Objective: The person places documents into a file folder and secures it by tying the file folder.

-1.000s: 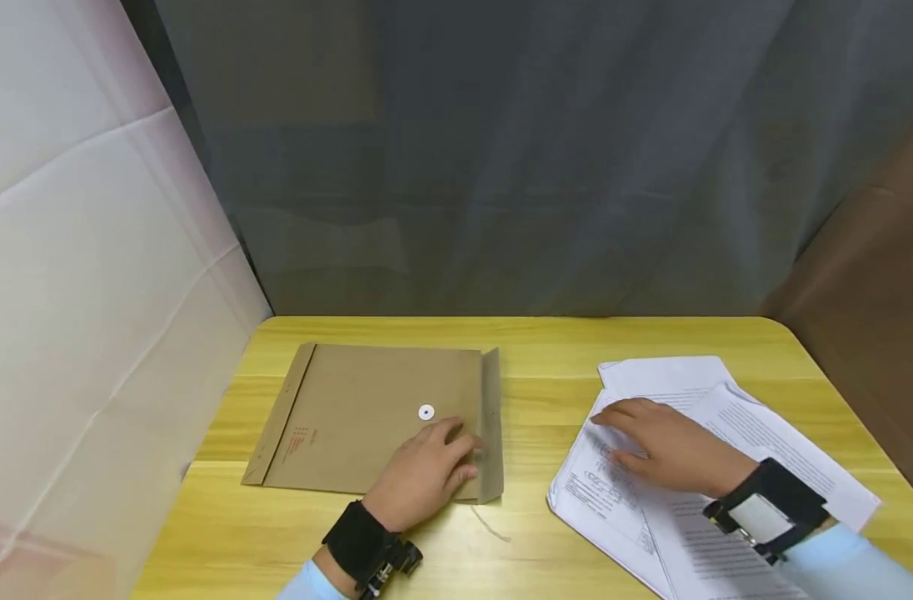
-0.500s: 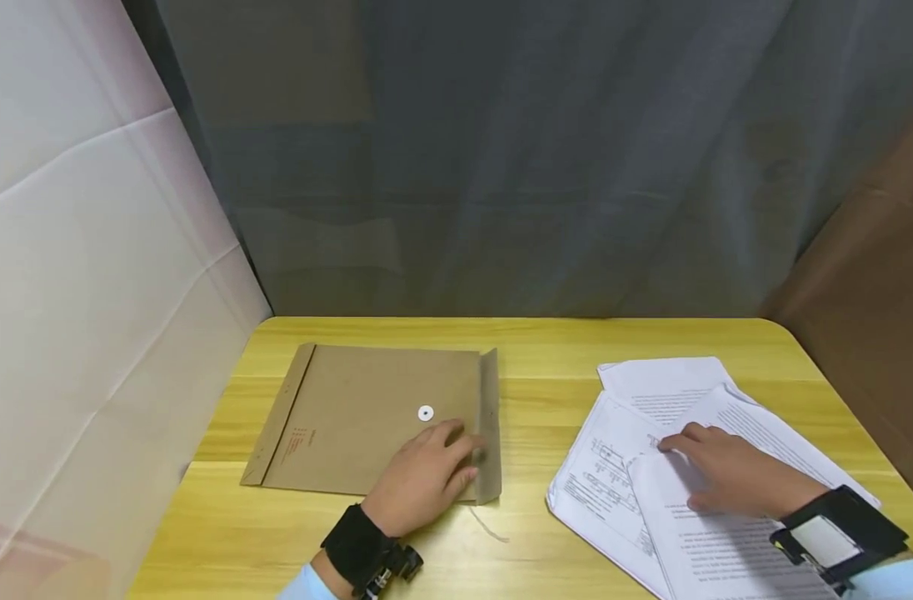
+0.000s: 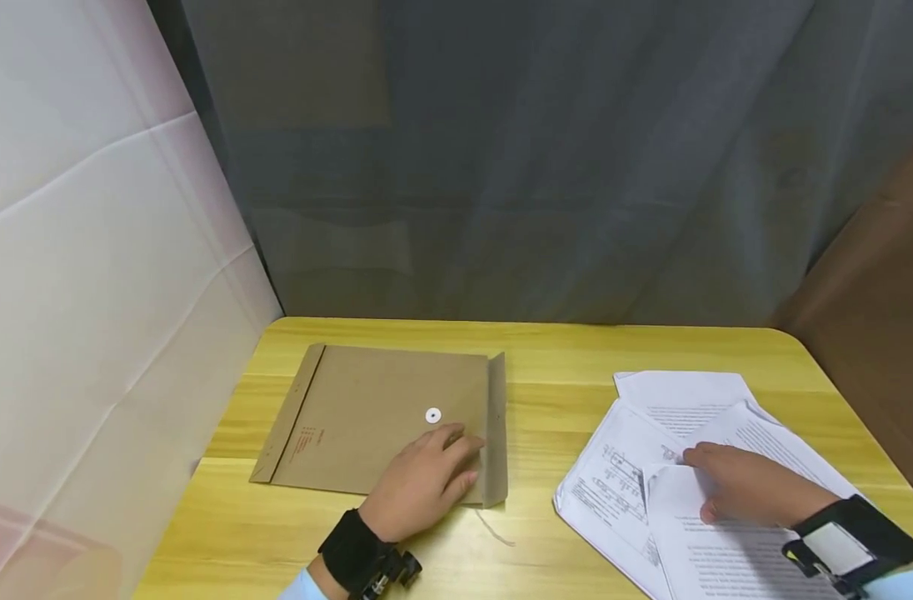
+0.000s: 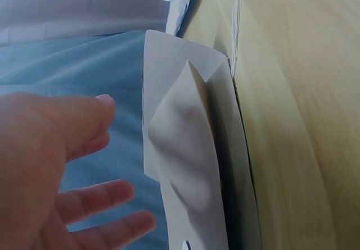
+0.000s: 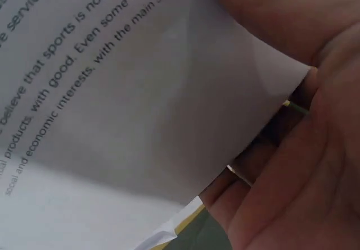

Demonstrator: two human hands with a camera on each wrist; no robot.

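Pinching top sheet [image 3: 715, 533] corner w/ right hand [image 3: 749, 492], left hand [image 3: 426, 483] flat, relaxed on envelope [image 3: 381, 417]; risk: crease/tear, stack [image 3: 614, 492] sliding.

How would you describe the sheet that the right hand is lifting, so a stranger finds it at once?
Start at the yellow wooden table and go to the loose pile of white papers on its right side. The sheet is the printed page on top, nearest the person, pinched by the right hand. Only this one has its corner curled up off the pile; the others lie flat.
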